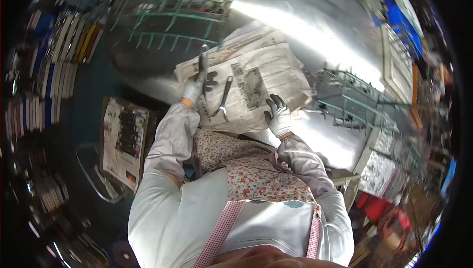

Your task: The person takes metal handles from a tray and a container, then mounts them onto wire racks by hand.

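Newspaper sheets (290,78) are piled in front of you on the shiny metal table (320,6), a bit crooked, with the near edge just past your flowered apron (271,181). Your gloved left hand (193,89) is over on the left side of the pile, closed around a dark, elongated tool (203,61) that points away from you. Its far end is too blurry for me to say exactly what it is. Just right of that hand there are some small black pieces or marks on the paper, can't tell which. Then you've got a Y-shaped tool with a dark handle (227,90) lying flat on the newspaper between your hands, forked end toward you, and neither hand is on it. Your right hand (279,117), white glove with dark fingertips, is empty, fingers loosely spread at the pile's right edge; can't tell if it's actually pressing on the paper. One green wire rack (177,15) sits beyond the pile to the left, another green rack (345,111) is off to the right, and a box (114,149) with dark items on top is by your left arm.
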Tool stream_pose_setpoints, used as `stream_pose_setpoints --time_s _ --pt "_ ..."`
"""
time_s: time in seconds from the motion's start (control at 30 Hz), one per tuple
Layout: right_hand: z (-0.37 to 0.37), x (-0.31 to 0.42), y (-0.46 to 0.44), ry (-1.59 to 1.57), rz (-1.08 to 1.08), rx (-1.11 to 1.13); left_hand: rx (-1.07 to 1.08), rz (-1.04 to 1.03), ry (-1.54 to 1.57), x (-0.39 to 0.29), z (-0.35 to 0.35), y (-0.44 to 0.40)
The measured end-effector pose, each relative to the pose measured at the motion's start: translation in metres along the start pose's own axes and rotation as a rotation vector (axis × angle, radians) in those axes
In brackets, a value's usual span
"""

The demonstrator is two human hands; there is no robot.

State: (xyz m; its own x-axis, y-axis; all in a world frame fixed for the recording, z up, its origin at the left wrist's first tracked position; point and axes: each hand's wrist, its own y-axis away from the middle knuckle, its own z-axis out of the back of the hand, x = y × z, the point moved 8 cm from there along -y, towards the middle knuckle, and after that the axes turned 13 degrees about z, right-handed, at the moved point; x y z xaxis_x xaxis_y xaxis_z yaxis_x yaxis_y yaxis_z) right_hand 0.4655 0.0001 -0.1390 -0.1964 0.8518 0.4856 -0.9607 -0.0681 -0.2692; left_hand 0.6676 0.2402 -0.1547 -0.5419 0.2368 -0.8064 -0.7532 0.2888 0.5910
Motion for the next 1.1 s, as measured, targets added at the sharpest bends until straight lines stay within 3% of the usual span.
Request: stream_pose_setpoints --time_s 0.03,0.1,0.13,0.23,0.3,0.33,0.37,0.43,0.5,0.57,0.7,0.77,0.83,0.97,1.03,1.07,1.1 --pt "0.016 0.001 0.004 -0.008 -0.001 -0.03 -0.068 -0.044 -0.053 0.006 0.002 -0.018" --pt "0.056 0.011 0.012 0.049 -0.01 -0.111 -0.341 0.21 -0.473 0.049 0.035 -0.075" --pt "0.07 0.011 0.021 0.047 -0.017 -0.137 -0.238 -0.299 -0.034 0.045 0.044 -0.102" --pt "0.127 0.024 0.065 0.112 -0.073 -0.29 -0.574 0.058 -0.199 -0.001 -0.01 -0.019" --pt "0.159 0.029 0.118 0.194 -0.188 -0.408 -0.846 0.132 -0.435 -0.004 -0.007 -0.013" --pt "0.178 0.032 0.151 0.205 -0.29 -0.468 -0.279 0.023 0.127 0.08 0.004 -0.129" --pt "0.194 0.036 0.183 0.212 -0.386 -0.531 -0.309 0.033 0.119 0.066 -0.045 -0.078" --pt "0.217 0.053 0.268 0.305 -0.618 -0.693 -0.09 0.275 -0.109 0.067 -0.142 0.003" --pt "0.224 0.071 0.356 0.422 -0.827 -0.801 0.281 0.029 -0.562 0.089 -0.211 0.019" --pt "0.22 0.105 0.443 0.608 -1.102 -0.839 0.611 -0.32 -0.726 0.065 -0.311 0.13" --pt "0.19 0.171 0.582 0.602 -1.542 -0.977 1.113 -0.585 -0.835 0.077 -0.446 0.271" --pt "0.17 0.192 0.628 0.464 -1.819 -0.968 1.294 -0.74 -0.875 0.095 -0.498 0.328" --pt "0.152 0.19 0.655 0.367 -1.945 -0.898 1.436 -0.703 -0.908 0.11 -0.53 0.387" --pt "0.167 0.14 0.657 0.278 -1.933 -0.832 1.531 -0.729 -1.021 0.162 -0.559 0.461" --pt "0.159 0.102 0.672 0.152 -2.028 -0.813 1.496 -0.463 -1.185 0.186 -0.55 0.48" --pt "0.148 0.082 0.682 0.107 -2.087 -0.719 1.544 -0.528 -1.019 0.223 -0.55 0.464" --pt "0.141 0.068 0.687 0.059 -2.141 -0.615 1.501 -0.508 -1.131 0.219 -0.547 0.476"
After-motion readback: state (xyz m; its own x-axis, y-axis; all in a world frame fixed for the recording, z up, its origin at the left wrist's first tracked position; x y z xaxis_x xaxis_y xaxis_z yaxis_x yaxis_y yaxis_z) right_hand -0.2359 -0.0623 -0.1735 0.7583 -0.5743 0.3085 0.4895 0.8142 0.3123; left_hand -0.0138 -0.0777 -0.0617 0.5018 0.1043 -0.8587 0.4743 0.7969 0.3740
